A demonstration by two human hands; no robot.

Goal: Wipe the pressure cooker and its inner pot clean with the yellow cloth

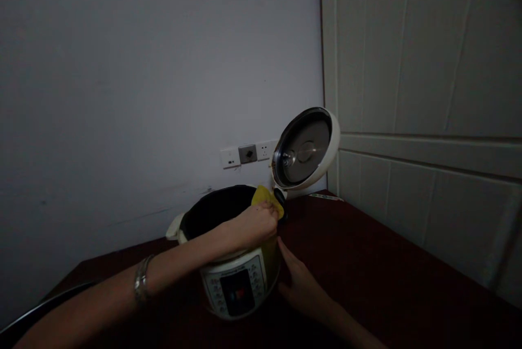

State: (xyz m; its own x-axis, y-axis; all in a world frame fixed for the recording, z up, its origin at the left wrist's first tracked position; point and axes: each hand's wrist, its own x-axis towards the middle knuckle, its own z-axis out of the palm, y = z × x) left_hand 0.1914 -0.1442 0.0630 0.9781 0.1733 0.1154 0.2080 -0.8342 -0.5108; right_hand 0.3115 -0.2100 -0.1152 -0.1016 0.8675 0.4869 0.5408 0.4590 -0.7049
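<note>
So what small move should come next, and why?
The left hand should probably slide the yellow cloth along the rim of the cooker: it holds the cloth there, the lid stands open, and the right hand is at the cooker's side.

Holds the left forearm [183, 257] outstretched diagonally from the lower left towards the middle, with the left hand [256, 225] back uppermost, its fingers [269, 207] curled in. Has the right forearm [354, 327] angled up from the lower right, with the right hand [300, 284] lower than the left, forefinger [287, 253] extended, thumb [287, 291] spread beneath it
</note>
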